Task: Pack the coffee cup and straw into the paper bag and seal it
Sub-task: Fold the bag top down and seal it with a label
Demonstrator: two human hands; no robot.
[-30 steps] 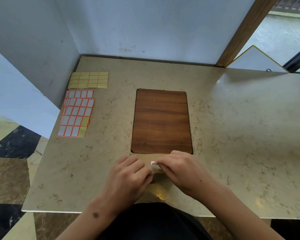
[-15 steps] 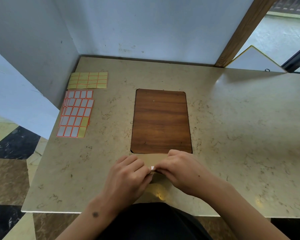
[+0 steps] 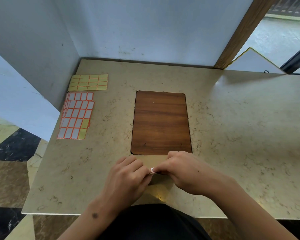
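Low in the frame, just below centre, the left hand and right hand meet with fingers curled and knuckles up, their tips pinching a small white sticker with an orange border between them. Both wrists come up from the bottom edge and angle inward, so the hands form a shallow arch over the near part of the table. Whether the sticker is fully peeled or partly backed is too small to tell. Just beyond the hands, at mid-frame, lies a brown wooden board set flat on the table. At the left of the frame are the sticker sheets, white labels with orange edges, and above them a yellow sheet. No cup, straw or bag shows anywhere in view, so where they are cannot be told. Judging from that, only the sealing label appears ready; packing and sealing cannot be confirmed as done, and the sticker has yet to be put on anything.
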